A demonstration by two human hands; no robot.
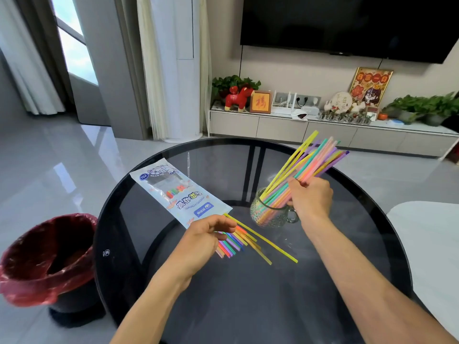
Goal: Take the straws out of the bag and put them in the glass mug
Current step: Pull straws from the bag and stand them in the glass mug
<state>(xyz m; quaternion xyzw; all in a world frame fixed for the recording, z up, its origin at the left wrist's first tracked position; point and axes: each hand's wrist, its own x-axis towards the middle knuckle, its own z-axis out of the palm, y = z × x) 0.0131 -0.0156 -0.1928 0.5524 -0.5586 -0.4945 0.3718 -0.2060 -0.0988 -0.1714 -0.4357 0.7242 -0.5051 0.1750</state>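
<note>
Dark smoked glass forms the round table (248, 294), seen from above by the person working at it. A printed plastic bag (173, 192) lies flat toward the far left edge, its open mouth facing the middle. A glass mug (270, 214) stands just right of centre, already holding a leaning bundle of straws (305, 165) that fans up toward the far right edge. A loose spread of straws (243, 242) lies on the glass at the bag's mouth. The right hand (311, 197) grips the mug's bundle partway up, fingers curled around it. The left hand (206, 237) rests on the loose spread, fingers lightly curled over the straws; whether it truly grips them cannot be told. To finish well, the right hand should likely steady the bundle so the mug does not tip, while the left gathers the rest into one aligned sheaf before lifting
</note>
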